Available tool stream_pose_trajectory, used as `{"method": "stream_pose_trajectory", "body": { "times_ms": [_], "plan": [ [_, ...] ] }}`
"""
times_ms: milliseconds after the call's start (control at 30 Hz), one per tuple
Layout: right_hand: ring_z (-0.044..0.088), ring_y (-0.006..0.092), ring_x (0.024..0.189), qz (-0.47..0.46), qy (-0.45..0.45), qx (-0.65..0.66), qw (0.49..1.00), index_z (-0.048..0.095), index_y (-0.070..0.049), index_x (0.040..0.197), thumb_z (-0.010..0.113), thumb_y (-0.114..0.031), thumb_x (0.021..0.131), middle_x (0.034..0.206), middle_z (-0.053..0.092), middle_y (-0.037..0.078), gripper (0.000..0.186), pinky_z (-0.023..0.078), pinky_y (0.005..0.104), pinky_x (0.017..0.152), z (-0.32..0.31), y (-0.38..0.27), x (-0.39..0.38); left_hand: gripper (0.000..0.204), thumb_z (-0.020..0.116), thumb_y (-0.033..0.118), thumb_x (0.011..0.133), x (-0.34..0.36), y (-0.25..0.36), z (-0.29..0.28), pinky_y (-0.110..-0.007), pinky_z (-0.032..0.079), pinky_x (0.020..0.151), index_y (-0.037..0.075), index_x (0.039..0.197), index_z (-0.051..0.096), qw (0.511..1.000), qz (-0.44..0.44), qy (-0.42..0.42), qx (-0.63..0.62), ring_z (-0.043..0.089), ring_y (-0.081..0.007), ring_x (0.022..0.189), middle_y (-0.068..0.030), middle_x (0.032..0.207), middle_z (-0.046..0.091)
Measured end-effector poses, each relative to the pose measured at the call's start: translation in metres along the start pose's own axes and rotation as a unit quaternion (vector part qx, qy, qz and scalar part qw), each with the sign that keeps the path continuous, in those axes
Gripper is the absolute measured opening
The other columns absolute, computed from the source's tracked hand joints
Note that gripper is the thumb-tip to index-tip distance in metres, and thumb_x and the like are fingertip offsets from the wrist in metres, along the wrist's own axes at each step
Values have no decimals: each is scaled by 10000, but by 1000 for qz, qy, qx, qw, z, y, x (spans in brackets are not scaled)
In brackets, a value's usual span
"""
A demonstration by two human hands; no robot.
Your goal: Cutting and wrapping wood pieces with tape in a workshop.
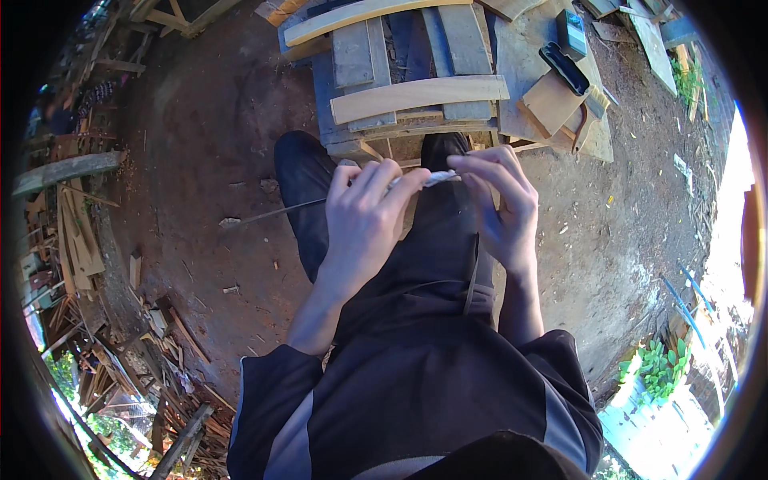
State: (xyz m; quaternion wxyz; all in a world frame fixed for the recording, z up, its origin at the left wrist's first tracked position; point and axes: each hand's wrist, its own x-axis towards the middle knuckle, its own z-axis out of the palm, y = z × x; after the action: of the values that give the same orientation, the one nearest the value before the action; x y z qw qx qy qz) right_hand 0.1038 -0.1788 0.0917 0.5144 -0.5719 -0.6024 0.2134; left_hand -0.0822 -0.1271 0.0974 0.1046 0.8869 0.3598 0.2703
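Note:
My left hand [364,210] is closed, its thumb and fingers pinching one end of a white, twisted strip [439,178] in front of my lap. At the strip's other end, the fingertips of my right hand [507,200] are pressed together on it. A thin straight rod [280,211] reaches out to the left from behind my left hand, with a small whitish bit at its far end. Whether the rod and the strip are one piece is hidden by my left fingers. Both hands are above my dark trousers [428,240].
Ahead stands a low wooden bench [324,104] with a pale curved board [420,97] across it. To its right, a black open case [564,69] and a blue box [571,34] lie on wood sheets. Scrap wood [104,352] is heaped at the left; leafy plants [656,368] grow lower right.

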Motion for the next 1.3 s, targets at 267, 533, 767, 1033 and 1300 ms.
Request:
{"method": "stream_pose_trajectory", "body": {
  "times_ms": [267, 533, 767, 1033, 1300],
  "plan": [
    [659, 140, 876, 96, -29, 163, 982, 644, 14, 1127, 663, 79, 894, 910, 677, 67, 243, 533, 280, 799, 14, 16, 2, 215, 732, 43, 838, -5, 0, -1, -336, 438, 751, 87, 1048, 724, 981, 27, -75, -179, 649, -193, 812, -18, 887, 674],
    [671, 123, 934, 188, -79, 330, 922, 622, 22, 1137, 703, 32, 907, 969, 686, 69, 244, 550, 269, 858, 7, 33, 2, 349, 690, 25, 845, -9, -7, -8, -344, 432, 755, 93, 1187, 711, 968, 37, -109, -222, 627, -204, 834, -32, 906, 656],
    [666, 144, 1003, 234, 1, 368, 900, 601, 12, 1192, 620, -115, 1011, 1048, 702, 87, 222, 523, 291, 923, 28, 26, -2, 284, 680, 11, 865, -3, -9, -14, -339, 428, 719, 94, 1132, 728, 973, 8, -68, -220, 639, -215, 801, -40, 883, 675],
    [663, 104, 850, 269, -92, 300, 911, 685, 27, 1007, 632, -126, 1006, 821, 701, 49, 162, 524, 260, 753, 33, 15, -30, 195, 606, 26, 971, -6, -18, -5, -273, 473, 711, 37, 1129, 720, 963, -115, -5, -245, 568, -166, 785, -43, 947, 675],
    [614, 225, 715, 88, -27, 61, 994, 669, 1, 867, 683, 37, 881, 704, 620, 82, 41, 488, 312, 682, 16, 0, -30, 214, 643, 13, 912, -11, -27, 2, -330, 405, 679, 76, 1102, 720, 984, -146, 86, -46, 617, -190, 753, -26, 882, 649]
  ]
}}
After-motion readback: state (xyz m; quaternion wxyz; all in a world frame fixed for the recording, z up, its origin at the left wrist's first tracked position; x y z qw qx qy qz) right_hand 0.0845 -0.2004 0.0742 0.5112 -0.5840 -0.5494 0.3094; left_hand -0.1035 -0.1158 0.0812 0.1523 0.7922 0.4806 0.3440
